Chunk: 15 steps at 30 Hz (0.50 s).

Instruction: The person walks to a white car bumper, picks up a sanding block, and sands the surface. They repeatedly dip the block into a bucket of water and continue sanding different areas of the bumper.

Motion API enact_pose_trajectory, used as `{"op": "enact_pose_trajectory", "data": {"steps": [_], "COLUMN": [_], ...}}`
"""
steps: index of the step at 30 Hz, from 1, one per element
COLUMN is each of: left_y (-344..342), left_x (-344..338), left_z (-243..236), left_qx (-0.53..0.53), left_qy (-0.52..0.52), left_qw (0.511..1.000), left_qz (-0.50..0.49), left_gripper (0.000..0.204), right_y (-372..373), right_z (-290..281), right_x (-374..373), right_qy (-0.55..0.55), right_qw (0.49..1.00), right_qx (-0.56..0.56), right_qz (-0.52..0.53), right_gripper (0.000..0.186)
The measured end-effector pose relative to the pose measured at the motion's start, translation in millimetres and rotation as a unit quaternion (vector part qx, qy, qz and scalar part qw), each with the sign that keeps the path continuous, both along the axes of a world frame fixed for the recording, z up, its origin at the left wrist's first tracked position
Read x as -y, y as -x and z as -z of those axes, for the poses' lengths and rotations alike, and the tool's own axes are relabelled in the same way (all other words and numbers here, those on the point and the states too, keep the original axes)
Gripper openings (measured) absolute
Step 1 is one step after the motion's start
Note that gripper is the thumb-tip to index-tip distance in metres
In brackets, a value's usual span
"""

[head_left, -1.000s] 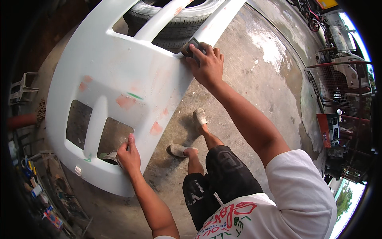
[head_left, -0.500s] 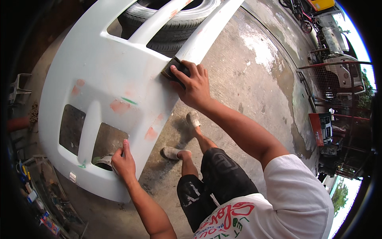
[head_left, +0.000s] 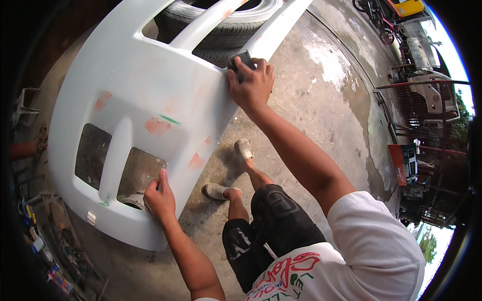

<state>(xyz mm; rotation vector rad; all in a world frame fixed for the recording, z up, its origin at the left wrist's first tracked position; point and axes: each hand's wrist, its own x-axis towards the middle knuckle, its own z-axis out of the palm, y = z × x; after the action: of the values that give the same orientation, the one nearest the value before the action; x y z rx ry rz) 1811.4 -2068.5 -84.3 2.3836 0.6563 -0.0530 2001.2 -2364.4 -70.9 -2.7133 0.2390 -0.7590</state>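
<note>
A pale grey-white car bumper (head_left: 135,75) spans the left half of the view, with reddish patches and small green marks on its surface. My right hand (head_left: 254,88) is closed round a black sanding block (head_left: 244,64), at the base of the narrow bar that runs to the upper right. Part of the block is hidden under the fingers. Lower down, my left hand (head_left: 161,198) grips the bumper at the side of its lower square opening. The thumb lies on the front, while the other fingers are mostly hidden.
Stacked tyres (head_left: 221,35) stand beneath the bumper's far end. Wet concrete floor (head_left: 321,95) spreads to the right, toward a red-framed mesh fence (head_left: 401,100) and vehicle parts. At the lower left is a rack (head_left: 65,241) with tools and bottles. A stool (head_left: 25,105) stands at the far left.
My right hand has moved up and to the right with the sanding block, onto the bar's base. The bumper has shifted slightly right, and my left hand with it.
</note>
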Motion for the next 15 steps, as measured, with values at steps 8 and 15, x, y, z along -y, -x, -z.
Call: {"op": "enact_pose_trajectory", "data": {"steps": [8, 15], "left_y": [1, -1], "left_x": [7, 0], "left_z": [-5, -3], "left_qx": [-0.001, 0.022], "left_qy": [0.016, 0.041], "left_qw": [1.000, 0.999], "left_qz": [0.011, 0.009], "left_gripper": [0.058, 0.052], "right_y": [-18, 3], "right_z": [-21, -21], "right_x": [63, 53], "right_qy": [0.117, 0.098], "right_qw": [0.977, 0.957], "right_qx": [-0.023, -0.055], "right_qz": [-0.174, -0.268], "right_gripper": [0.043, 0.050]}}
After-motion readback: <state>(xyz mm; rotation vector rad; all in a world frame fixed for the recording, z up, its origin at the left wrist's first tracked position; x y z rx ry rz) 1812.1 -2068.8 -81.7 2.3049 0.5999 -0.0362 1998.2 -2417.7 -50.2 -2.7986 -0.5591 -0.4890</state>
